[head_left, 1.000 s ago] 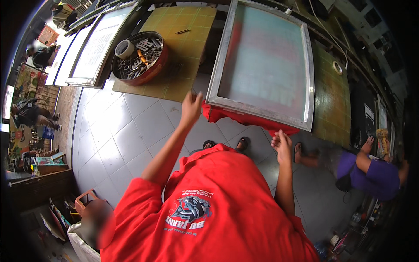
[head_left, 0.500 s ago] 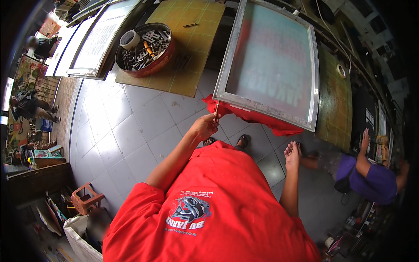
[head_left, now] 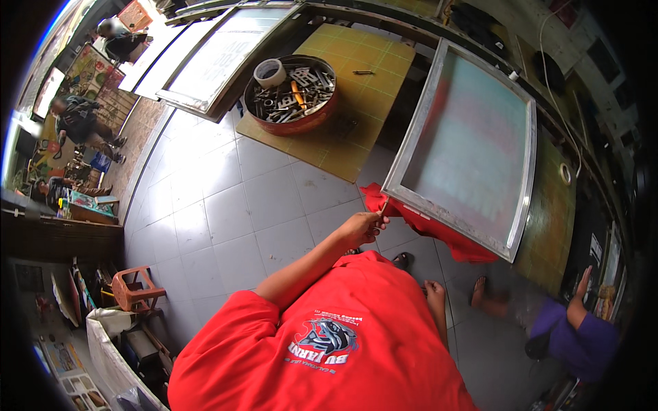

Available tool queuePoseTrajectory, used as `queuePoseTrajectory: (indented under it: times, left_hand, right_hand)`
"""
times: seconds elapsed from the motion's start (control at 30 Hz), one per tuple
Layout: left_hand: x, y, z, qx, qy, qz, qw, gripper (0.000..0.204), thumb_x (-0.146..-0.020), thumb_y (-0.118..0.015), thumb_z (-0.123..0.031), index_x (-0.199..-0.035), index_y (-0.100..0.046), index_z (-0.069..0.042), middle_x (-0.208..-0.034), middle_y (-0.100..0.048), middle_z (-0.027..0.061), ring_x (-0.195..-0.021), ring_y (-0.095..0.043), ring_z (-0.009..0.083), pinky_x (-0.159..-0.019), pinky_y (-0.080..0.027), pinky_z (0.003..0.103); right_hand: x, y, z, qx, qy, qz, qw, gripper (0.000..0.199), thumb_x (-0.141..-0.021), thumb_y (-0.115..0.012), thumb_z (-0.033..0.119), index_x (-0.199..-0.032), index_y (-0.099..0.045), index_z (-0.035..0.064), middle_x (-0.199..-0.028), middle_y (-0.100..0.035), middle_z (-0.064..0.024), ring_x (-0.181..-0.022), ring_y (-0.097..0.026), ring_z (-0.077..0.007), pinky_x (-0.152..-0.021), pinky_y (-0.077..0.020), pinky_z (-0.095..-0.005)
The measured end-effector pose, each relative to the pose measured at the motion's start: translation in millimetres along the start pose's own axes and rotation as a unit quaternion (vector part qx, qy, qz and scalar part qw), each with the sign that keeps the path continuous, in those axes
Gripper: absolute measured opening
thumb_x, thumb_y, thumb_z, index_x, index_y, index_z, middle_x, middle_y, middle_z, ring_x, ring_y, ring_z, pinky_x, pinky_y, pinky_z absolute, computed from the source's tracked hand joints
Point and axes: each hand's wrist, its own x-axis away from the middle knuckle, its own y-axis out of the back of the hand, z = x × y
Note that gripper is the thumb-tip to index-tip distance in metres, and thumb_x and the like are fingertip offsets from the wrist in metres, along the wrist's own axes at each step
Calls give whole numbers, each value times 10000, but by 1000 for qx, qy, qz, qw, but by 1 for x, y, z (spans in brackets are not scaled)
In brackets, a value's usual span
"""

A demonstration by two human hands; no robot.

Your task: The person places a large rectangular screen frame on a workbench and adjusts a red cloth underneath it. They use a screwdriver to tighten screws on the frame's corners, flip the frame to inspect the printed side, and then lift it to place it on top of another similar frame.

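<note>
My left hand [head_left: 367, 228] pinches a short, thin, pale stick [head_left: 384, 205] close to the near left corner of a framed printing screen [head_left: 445, 214]. The stick points up toward that corner; I cannot tell whether it touches the frame. The screen has a metal rim and hazy, bluish-green mesh. Red cloth [head_left: 456, 243] hangs out from underneath it, just beyond my left fingers. My right hand [head_left: 434, 291] is low beside my red shirt, its fingers curled with nothing seen in them, and part of its forearm is hidden by the shirt.
A round red tin [head_left: 298, 127] full of metal pieces, with a tape roll [head_left: 269, 72] on it, stands on a yellowish board [head_left: 370, 51]. Another screen [head_left: 226, 55] is farther left. A person in purple [head_left: 582, 346] is at the right. A brown stool [head_left: 137, 291] stands lower left.
The view has swung, so the screen, tin and board sit farther right and lower. My right hand has dropped closer to my body. My left hand stays at the screen's corner with the stick.
</note>
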Motion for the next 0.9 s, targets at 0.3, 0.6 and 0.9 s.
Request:
queuePoseTrajectory:
  times: [0.3, 0.6, 0.9]
  left_hand:
    - [-3, -15, -4, -460, -157, -184, 854, 280, -843, -652, -349, -823, -599, -75, -757, -585, -3, -602, -493, 61, -483, -375, 231]
    - [0, -7, -1, -118, -16, -77, 990, 298, -795, -707, -350, -812, -629, -64, -733, -597, -5, -589, -507, 78, -502, -405, 231]
    - [5, -29, 0, -252, -99, -189, 944, 347, -835, -619, -406, -864, -636, -61, -788, -641, 34, -614, -577, 167, -522, -445, 302]
  right_hand:
    - [-32, 10, -2, 88, 49, 55, 993, 157, -881, -586, 140, -942, -611, -2, -787, -626, -60, -657, -571, -124, -586, -447, -252]
    - [-71, 50, -21, 97, -28, 43, 994, 193, -890, -572, 183, -931, -595, -5, -817, -627, -61, -678, -581, -124, -580, -458, -277]
    - [-64, 64, -26, 144, 13, 23, 989, 155, -836, -574, 153, -825, -598, 0, -703, -592, -57, -594, -557, -147, -525, -424, -266]
